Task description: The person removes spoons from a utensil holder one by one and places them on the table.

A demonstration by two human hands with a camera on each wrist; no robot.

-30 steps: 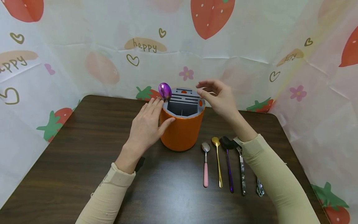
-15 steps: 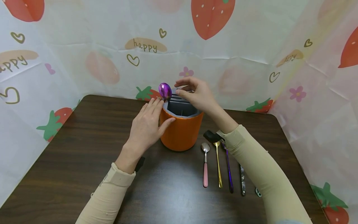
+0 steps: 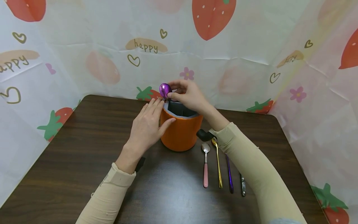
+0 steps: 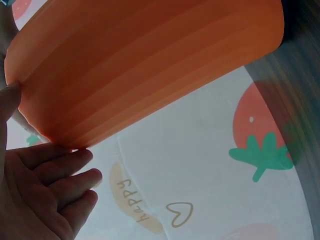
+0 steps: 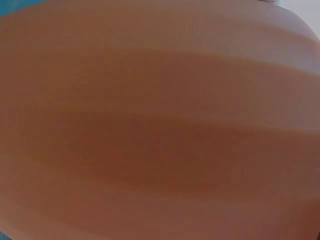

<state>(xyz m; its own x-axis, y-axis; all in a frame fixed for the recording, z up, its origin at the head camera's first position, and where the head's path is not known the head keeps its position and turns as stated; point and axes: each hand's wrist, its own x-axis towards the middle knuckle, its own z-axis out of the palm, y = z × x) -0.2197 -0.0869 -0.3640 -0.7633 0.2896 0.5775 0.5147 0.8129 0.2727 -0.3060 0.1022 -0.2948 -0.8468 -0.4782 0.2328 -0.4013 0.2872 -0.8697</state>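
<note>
A purple spoon (image 3: 164,90) stands bowl up at the left rim of an orange utensil holder (image 3: 180,135) with a grey insert. My right hand (image 3: 191,97) reaches across the top and pinches the spoon's bowl, the thumb in front and the fingers partly behind. My left hand (image 3: 146,124) rests against the holder's left side with fingers straight. In the left wrist view, the left hand's fingertips (image 4: 82,156) touch the rim of the tilted-looking holder (image 4: 150,65). The holder's wall (image 5: 160,125) fills the right wrist view, so the right hand is hidden there.
On the dark wooden table (image 3: 84,149), right of the holder, lie a pink-handled spoon (image 3: 205,168), a gold spoon (image 3: 218,165), a purple handle (image 3: 230,174) and a black patterned handle (image 3: 243,186). The right forearm covers part of this row. A strawberry-print cloth (image 3: 246,31) stands behind.
My right hand has moved left from the holder's right rim to the purple spoon. Its forearm now covers more of the utensil row. The left hand has stayed in place.
</note>
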